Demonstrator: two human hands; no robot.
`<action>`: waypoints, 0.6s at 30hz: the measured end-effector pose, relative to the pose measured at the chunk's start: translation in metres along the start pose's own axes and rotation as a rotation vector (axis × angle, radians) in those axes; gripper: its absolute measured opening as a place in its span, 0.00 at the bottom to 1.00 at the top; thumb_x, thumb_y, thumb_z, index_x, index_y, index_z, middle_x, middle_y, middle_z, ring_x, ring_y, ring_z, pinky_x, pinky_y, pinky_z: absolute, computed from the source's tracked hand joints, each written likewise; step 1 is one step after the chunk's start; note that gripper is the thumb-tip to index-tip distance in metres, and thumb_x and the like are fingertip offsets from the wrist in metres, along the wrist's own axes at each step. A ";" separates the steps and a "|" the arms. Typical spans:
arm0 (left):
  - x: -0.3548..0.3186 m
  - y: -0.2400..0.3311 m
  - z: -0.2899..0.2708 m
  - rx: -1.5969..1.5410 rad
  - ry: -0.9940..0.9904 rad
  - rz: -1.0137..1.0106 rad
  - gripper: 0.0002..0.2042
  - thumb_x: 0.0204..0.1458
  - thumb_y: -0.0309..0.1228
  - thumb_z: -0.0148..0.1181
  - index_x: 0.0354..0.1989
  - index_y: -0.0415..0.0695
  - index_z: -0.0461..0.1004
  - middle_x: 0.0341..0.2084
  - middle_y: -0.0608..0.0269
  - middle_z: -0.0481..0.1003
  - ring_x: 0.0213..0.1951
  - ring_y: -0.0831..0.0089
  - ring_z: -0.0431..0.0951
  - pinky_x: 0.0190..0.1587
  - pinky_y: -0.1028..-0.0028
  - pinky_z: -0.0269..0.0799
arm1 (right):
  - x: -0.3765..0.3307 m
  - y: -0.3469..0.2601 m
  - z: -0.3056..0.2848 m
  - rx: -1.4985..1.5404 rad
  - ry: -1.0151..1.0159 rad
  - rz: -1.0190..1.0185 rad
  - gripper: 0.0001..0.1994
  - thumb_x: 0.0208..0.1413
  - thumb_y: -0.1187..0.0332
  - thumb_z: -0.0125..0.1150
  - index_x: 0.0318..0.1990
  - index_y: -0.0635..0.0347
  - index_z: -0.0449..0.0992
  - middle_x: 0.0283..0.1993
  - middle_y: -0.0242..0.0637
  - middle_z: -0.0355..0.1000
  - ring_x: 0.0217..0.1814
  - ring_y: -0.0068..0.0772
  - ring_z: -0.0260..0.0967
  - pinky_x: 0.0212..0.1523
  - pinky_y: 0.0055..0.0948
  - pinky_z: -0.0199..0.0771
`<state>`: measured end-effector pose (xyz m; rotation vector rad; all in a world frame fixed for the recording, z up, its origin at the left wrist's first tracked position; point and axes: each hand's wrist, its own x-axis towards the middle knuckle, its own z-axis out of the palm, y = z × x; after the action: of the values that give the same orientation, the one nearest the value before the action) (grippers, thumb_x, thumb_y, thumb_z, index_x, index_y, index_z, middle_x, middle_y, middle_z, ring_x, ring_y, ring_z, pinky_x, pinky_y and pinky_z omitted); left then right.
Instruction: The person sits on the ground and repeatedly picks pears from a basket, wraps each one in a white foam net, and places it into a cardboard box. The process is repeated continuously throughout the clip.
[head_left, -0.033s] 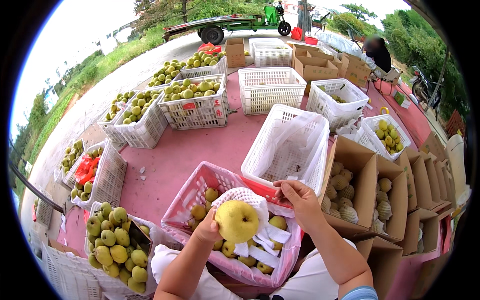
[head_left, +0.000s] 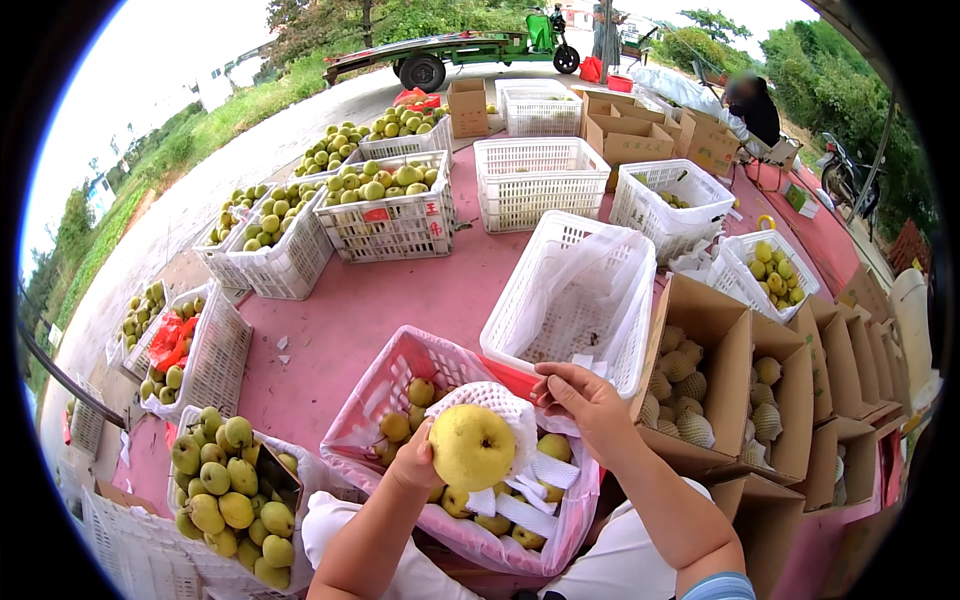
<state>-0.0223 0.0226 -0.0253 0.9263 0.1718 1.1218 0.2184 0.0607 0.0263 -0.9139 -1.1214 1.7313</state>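
My left hand holds a large yellow-green pear with fingers wrapped about its left side. A white foam net sits behind the pear and along its right side, covering only part of it. My right hand is at the net's right edge, fingers partly bent and a little apart; whether they touch the net is hard to see. Below both hands stands a pink-lined crate with loose pears and flat white foam nets in it.
A white crate with a plastic liner stands just beyond. At right, cardboard boxes hold pears in nets. Left, a crate's pears are heaped high. More pear crates stand farther off, and a person sits at back right.
My right hand has shifted slightly left, closer to the foam net. The pear in my left hand has moved barely left and now shows slightly turned.
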 end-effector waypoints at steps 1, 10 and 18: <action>-0.002 -0.005 0.001 -0.116 -0.006 -0.013 0.43 0.43 0.59 0.57 0.64 0.40 0.59 0.58 0.48 0.66 0.59 0.54 0.69 0.62 0.57 0.62 | 0.002 0.007 0.005 0.035 -0.088 0.056 0.18 0.66 0.63 0.50 0.58 0.64 0.68 0.51 0.33 0.71 0.45 0.20 0.68 0.47 0.24 0.71; -0.005 -0.012 0.009 -0.385 -0.071 -0.161 0.41 0.42 0.46 0.72 0.61 0.33 0.61 0.55 0.49 0.70 0.55 0.59 0.73 0.57 0.60 0.69 | 0.007 0.045 0.044 0.533 -0.550 0.363 0.18 0.65 0.60 0.51 0.56 0.61 0.68 0.53 0.34 0.71 0.52 0.26 0.70 0.51 0.28 0.73; 0.009 -0.008 0.041 -0.154 0.092 -0.223 0.50 0.27 0.48 0.80 0.59 0.34 0.60 0.50 0.52 0.72 0.51 0.60 0.76 0.53 0.61 0.74 | 0.004 0.036 0.024 0.865 -0.547 0.429 0.17 0.63 0.56 0.52 0.52 0.57 0.71 0.52 0.34 0.73 0.50 0.28 0.73 0.49 0.28 0.75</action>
<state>0.0100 0.0067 -0.0019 0.7009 0.2540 0.9563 0.1862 0.0489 -0.0005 -0.1264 -0.3624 2.5939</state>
